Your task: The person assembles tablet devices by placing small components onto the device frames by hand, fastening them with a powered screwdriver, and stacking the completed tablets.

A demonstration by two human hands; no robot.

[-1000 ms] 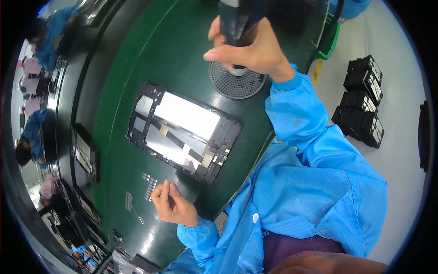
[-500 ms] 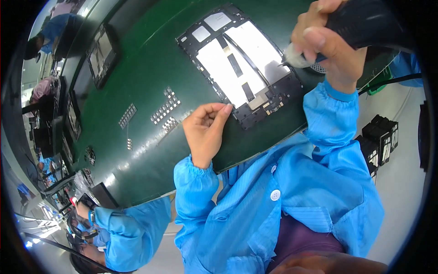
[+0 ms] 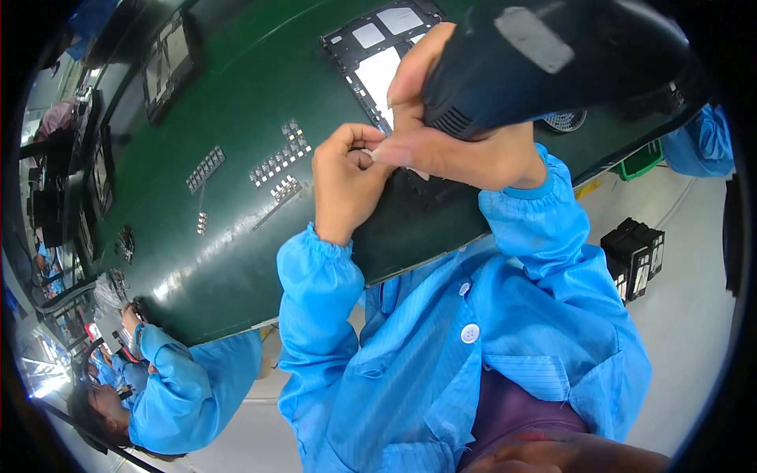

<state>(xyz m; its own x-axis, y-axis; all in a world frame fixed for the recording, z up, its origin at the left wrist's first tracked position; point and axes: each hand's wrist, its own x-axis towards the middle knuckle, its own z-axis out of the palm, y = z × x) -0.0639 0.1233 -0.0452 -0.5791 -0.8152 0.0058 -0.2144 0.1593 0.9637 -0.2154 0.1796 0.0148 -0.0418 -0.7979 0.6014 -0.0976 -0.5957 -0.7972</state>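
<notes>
My right hand (image 3: 489,154) is wrapped round a black electric screwdriver (image 3: 544,75) with vent slots and a grey label. Its tip is hidden behind my fingers. Against that hand, my left hand (image 3: 343,185) has thumb and forefinger pinched together; what they hold, if anything, cannot be made out. Both hands are over the near left edge of an opened tablet chassis (image 3: 377,75), a black frame with white plates, lying flat on the green table (image 3: 260,87). Hands and tool cover most of its near and right parts. Left of my left hand lie rows of small metallic parts (image 3: 280,162).
More small parts on a strip (image 3: 206,169) lie further left. Another chassis (image 3: 169,63) stands at the far left. A co-worker in blue (image 3: 189,386) sits lower left. Right are a round grille (image 3: 566,121), a green bin (image 3: 640,162) and stacked black frames (image 3: 635,252).
My right hand has brought the screwdriver left and nearer, from the chassis's right side to my left hand. My left fingers remain pinched. The whole view has shifted slightly.
</notes>
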